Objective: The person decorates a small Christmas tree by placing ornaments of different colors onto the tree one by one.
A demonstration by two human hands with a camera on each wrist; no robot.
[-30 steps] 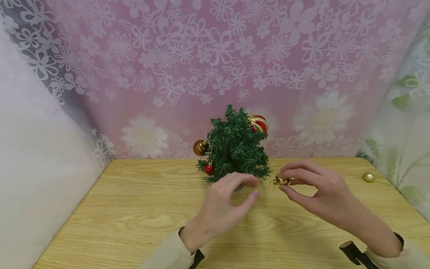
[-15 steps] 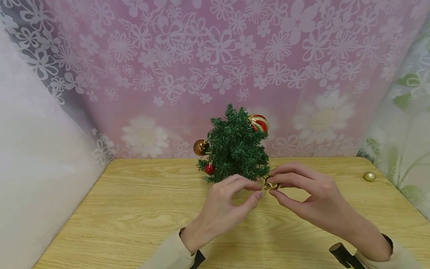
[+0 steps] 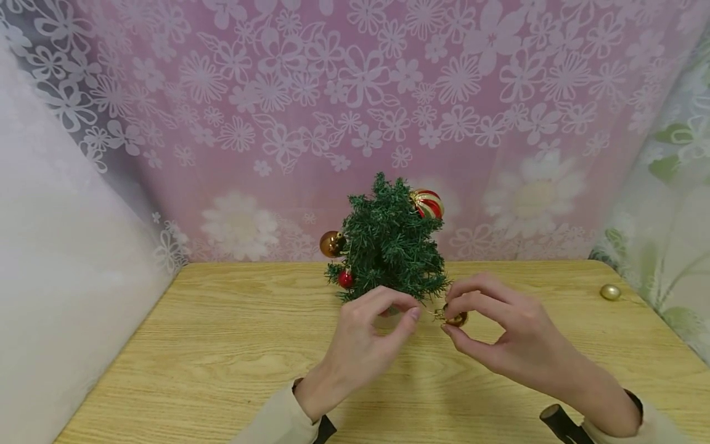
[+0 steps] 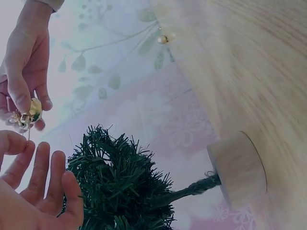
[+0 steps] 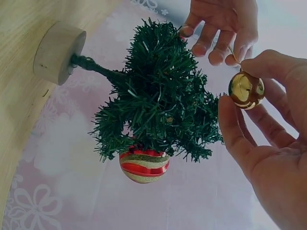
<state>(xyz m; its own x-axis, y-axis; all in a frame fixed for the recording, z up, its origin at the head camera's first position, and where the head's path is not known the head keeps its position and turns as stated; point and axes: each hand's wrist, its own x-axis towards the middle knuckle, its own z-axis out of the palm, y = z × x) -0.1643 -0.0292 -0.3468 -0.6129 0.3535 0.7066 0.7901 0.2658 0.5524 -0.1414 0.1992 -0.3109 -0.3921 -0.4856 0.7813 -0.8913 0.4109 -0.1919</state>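
A small shiny gold bauble (image 5: 245, 90) is pinched between the thumb and fingers of my right hand (image 3: 513, 330). Its thin gold hanging loop (image 5: 233, 51) stretches across to my left hand (image 3: 368, 336), which pinches the loop's end between thumb and index finger. In the left wrist view the other left fingers are spread. Both hands are in front of a small artificial Christmas tree (image 3: 388, 240). On the tree hang a red-and-gold striped bauble (image 3: 428, 204) at upper right, a brown bauble (image 3: 332, 244) at left and a small red bauble (image 3: 346, 279) below that.
Another gold bauble (image 3: 611, 291) lies near the right edge of the wood-grain table (image 3: 211, 345). The tree stands on a round wooden base (image 4: 237, 170). Behind the table hangs a pink flowered curtain (image 3: 333, 92), with pale sheets at both sides.
My right hand has moved left with the gold bauble to meet my left hand. The left fingers have closed on the loop and drawn slightly left, so it now stretches between the hands.
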